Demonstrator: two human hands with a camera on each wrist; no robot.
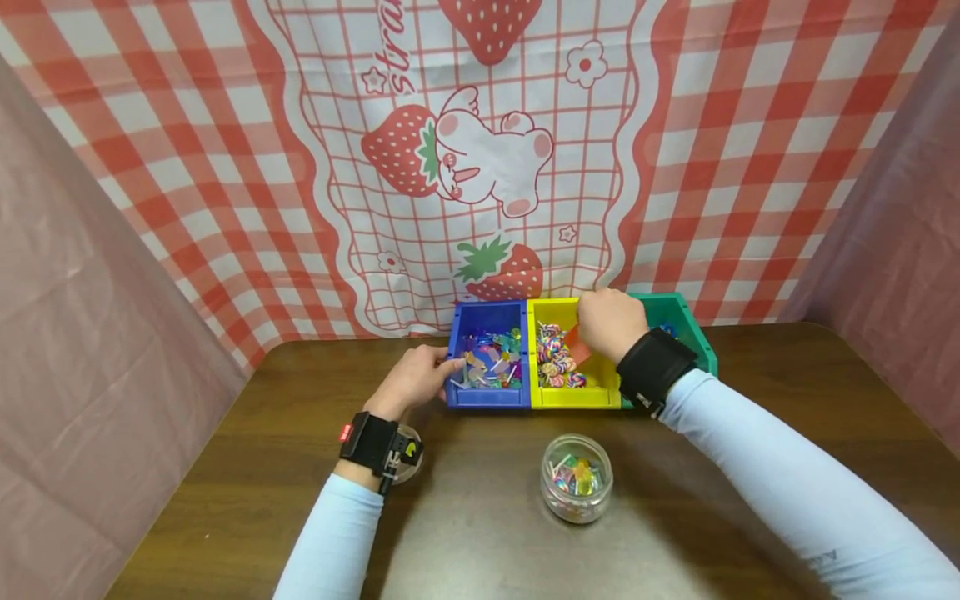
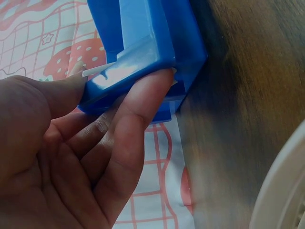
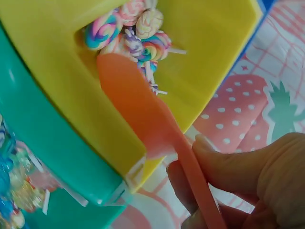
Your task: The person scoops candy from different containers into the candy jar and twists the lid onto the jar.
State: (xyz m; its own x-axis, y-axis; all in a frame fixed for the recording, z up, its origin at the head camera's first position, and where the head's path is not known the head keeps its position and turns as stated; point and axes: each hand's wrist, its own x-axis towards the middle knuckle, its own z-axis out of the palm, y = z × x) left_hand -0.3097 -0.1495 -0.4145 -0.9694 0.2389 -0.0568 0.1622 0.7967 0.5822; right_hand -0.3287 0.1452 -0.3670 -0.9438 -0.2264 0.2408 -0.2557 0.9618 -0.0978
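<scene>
Closest to you there's a small clear jar [image 1: 576, 477] sitting on the brown table [image 1: 480, 542], w/ a few colourful bits in it, no lid on. To its left, right by your left wrist strap, a clear round lid [image 1: 408, 452] lies flat on the table, partly hidden by the strap.

Next row back: your left hand [image 1: 415, 379] is on the blue bin [image 1: 487, 357]. Thumb on one side of its front left corner, fingers [image 2: 143, 102] pressed against the outer wall, so it's pinching the bin's edge; the wrist view shows that pretty clearly. Bin's full of mixed colourful pieces, can't tell exactly what.

Your right hand [image 1: 611, 323] is over the yellow bin [image 1: 570, 354], just beside the blue one, touching it. Fingers are curled around the handle of an orange scoop [image 3: 143, 119], and the scoop's blade is down inside the yellow bin, tip against the swirly lollipops [image 3: 133, 28] piled there.

Green bin [image 1: 678, 329] sits on the far right of the row, mostly hidden behind your hand & wrist strap.

Behind all that, a red-check strawberry cloth [image 1: 480, 150] hangs as backdrop.
</scene>
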